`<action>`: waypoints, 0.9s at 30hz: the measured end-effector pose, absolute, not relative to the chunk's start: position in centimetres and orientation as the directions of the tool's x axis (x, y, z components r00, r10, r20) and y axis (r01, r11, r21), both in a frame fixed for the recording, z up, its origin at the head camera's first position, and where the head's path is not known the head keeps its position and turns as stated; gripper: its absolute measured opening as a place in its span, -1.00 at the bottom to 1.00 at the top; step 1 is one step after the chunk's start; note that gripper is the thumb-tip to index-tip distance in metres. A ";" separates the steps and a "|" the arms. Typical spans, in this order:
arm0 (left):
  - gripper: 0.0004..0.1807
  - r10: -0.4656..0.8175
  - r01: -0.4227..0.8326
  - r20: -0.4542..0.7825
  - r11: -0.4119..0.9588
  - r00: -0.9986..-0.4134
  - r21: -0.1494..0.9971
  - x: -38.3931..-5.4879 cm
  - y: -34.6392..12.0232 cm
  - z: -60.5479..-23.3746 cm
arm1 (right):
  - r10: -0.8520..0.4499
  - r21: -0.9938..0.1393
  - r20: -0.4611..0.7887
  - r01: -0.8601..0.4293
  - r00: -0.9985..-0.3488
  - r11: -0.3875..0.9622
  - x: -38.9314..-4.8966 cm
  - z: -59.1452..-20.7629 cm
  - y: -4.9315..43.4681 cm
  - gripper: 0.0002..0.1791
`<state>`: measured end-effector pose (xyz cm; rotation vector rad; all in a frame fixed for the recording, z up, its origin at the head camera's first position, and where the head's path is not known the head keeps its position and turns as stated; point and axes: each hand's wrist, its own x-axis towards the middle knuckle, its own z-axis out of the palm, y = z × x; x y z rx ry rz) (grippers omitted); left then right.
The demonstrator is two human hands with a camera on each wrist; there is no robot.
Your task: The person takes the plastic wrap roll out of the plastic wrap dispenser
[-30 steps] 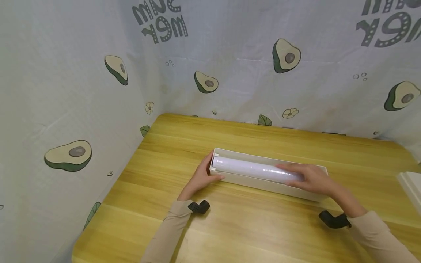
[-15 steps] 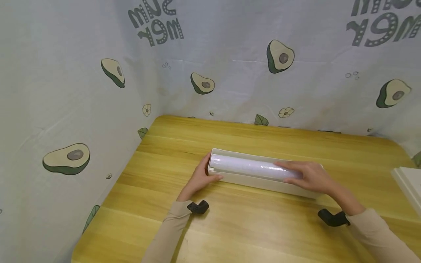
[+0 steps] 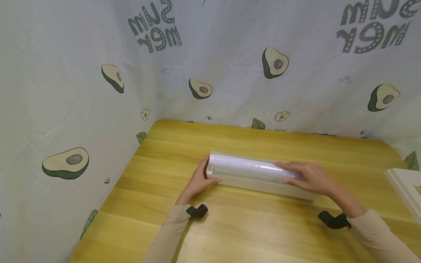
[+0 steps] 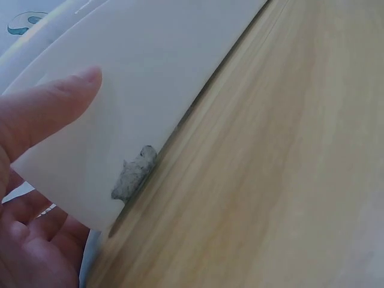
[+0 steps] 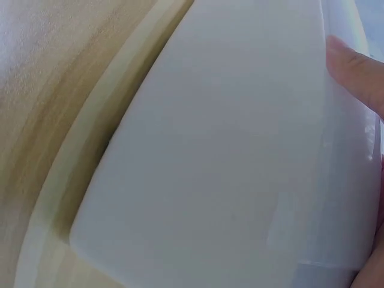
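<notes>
A long white box [image 3: 263, 185] sits on the wooden table, its open top facing up. Inside lies a shiny pale roll of cling film [image 3: 243, 163], close along the far wall, with a strip of the interior showing in front of it. My left hand [image 3: 198, 182] grips the box's left end, thumb on the front wall and fingers behind the end. My right hand [image 3: 310, 178] holds the roll near its right end, thumb [image 5: 354, 69] on the near side and fingers over the far side. That hand hides the roll's right end.
The wooden tabletop [image 3: 250, 226] runs back to a white curtain [image 3: 230, 44] printed with avocados. A white flat-edged object [image 3: 402, 190] stands at the table's right side. A grey patch [image 4: 135, 174] shows on the box's lower edge.
The roll now lies nearer the far wall, and more of the box's interior shows in front of it. Both hands keep their holds. The head view has shifted slightly.
</notes>
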<state>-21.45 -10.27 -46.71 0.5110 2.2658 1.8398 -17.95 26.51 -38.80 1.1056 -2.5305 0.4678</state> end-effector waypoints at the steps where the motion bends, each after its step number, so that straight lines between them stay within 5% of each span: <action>1: 0.06 0.374 0.154 0.078 0.177 -0.924 0.972 -21.4 -10.3 -46.7 | -0.638 -0.163 0.436 -0.752 -0.635 0.638 -17.9 -38.8 26.6 -0.29; 27: 0.04 0.415 0.137 0.081 0.106 -0.906 0.985 -19.9 -10.3 -44.0 | -0.573 -0.150 0.447 -0.689 -0.687 0.709 -16.8 -36.5 28.3 -0.27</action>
